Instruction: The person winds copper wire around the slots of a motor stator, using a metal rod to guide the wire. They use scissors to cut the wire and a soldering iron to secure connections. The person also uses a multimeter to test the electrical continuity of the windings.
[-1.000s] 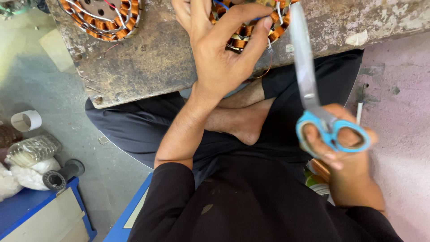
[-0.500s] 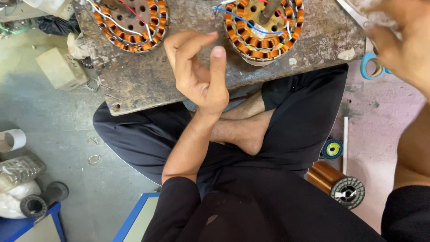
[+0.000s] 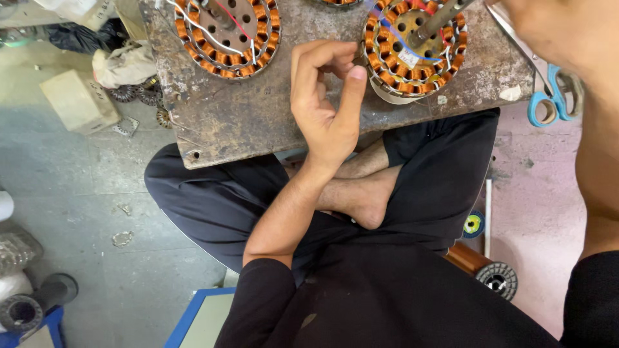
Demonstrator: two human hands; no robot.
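Note:
My left hand (image 3: 325,106) hovers over a worn metal-topped board (image 3: 258,122), fingers loosely curled and thumb raised, with nothing visible in it. It sits just left of a copper-wound stator (image 3: 412,55) with a rod through its middle. A second stator (image 3: 225,32) lies at the board's far left. My right hand (image 3: 558,32) is at the top right edge, largely cut off by the frame. Blue-handled scissors (image 3: 548,100) lie right under it, their handle loops free of fingers; its grip is hidden.
My crossed legs and a bare foot (image 3: 361,200) are under the board. A copper wire spool (image 3: 483,267), a small yellow reel (image 3: 474,224) and a white rod (image 3: 488,206) lie on the pink floor at right. A cardboard box (image 3: 77,100) and a black tube (image 3: 32,306) sit left.
My right hand carried the scissors from my lap up to the top right, and they now lie beside the board. My left hand lifted off the right stator and curled.

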